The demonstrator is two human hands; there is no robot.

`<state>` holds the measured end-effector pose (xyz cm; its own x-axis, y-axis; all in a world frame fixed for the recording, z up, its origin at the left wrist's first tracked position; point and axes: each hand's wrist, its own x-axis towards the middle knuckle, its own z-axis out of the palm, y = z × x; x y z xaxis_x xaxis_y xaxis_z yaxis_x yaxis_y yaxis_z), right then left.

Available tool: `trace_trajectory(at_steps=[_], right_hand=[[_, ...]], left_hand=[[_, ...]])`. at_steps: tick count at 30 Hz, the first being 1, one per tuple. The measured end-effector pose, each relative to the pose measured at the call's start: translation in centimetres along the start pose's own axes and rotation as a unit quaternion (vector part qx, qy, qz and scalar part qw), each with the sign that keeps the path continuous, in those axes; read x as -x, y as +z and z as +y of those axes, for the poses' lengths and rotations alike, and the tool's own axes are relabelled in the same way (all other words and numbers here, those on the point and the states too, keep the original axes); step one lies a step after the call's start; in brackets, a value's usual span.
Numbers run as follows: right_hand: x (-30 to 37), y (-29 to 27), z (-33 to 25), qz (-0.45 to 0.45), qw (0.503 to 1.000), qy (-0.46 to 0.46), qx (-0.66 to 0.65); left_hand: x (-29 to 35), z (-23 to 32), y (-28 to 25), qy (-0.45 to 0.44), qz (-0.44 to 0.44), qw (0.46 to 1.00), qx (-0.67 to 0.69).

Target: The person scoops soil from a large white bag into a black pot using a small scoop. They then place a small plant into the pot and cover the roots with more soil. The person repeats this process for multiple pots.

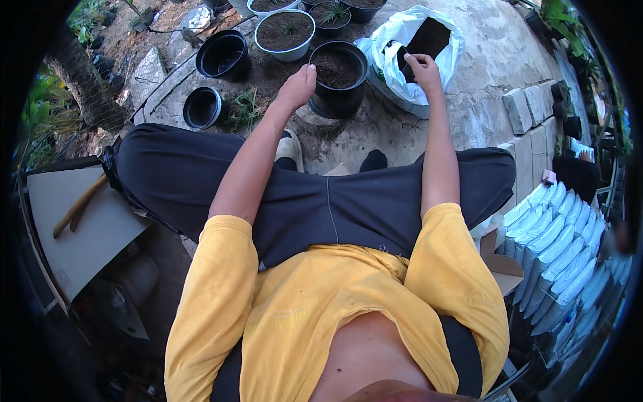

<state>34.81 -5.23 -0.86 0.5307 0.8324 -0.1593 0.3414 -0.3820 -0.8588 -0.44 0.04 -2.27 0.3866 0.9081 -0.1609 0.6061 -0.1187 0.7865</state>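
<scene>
My left hand is closed at the left rim of a black plastic pot, which stands upright and is partly filled with dark soil. To the right of that pot sits an open white plastic bag of dark potting soil. My right hand is over the bag's mouth, its fingers pinched together around a dark piece whose kind is hard to make out. That piece reaches down into the bag beside the folded plastic edge.
Two empty black pots stand at the left, near a loose tuft of grassy plant. Soil-filled pots, one white-rimmed with a small seedling, are beyond. Stacked filled white bags and concrete blocks are at the right.
</scene>
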Motion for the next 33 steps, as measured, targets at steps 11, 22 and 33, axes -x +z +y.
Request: trace_trajectory(at_steps=[11, 22, 33], right_hand=[[4.3, -6.2, -10.7, 0.039, 0.989, -0.129, 0.057], [5.0, -1.8, -10.8, 0.226, 0.879, -0.195, 0.372], [3.2, 3.5, 1.7, 0.042, 0.88, -0.129, 0.456]], left_hand=[[-0.2, 0.9, 0.2, -0.014, -0.008, 1.0, 0.009], [0.1, 0.2, -0.4, -0.014, -0.02, 1.0, -0.005], [0.2, 1.1, -0.6, -0.028, -0.035, 0.999, -0.007]])
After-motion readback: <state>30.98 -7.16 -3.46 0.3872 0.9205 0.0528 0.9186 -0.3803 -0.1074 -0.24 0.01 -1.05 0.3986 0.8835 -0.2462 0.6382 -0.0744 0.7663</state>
